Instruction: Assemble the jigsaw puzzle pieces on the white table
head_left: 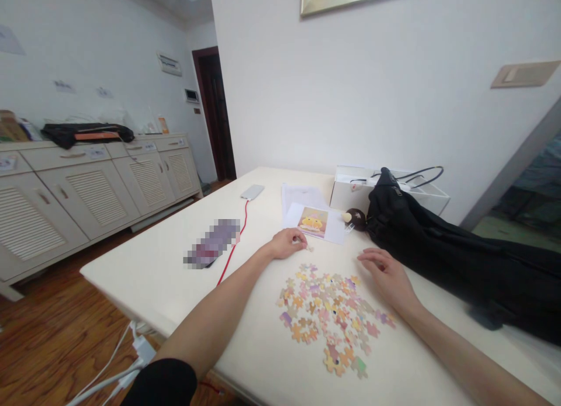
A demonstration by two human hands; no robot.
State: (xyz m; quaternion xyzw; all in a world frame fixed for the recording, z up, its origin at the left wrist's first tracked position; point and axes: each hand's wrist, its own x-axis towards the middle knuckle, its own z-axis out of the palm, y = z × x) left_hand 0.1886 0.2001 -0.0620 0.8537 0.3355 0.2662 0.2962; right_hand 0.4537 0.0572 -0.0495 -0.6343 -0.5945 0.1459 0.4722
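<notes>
A loose heap of pastel jigsaw puzzle pieces lies on the white table in front of me, in yellow, pink, purple and green. Beyond the heap, my left hand is closed, with a small pale puzzle piece at its fingertips, low over the tabletop. My right hand rests at the heap's right side, fingers loosely bent and apart, holding nothing. Just past my left hand, a paper sheet with a printed picture of yellow figures lies flat.
A black bag takes up the table's right side, before a white box. On the left lie a blurred-out phone-like object, a red cable and a white power bank-like block. A cabinet stands against the wall.
</notes>
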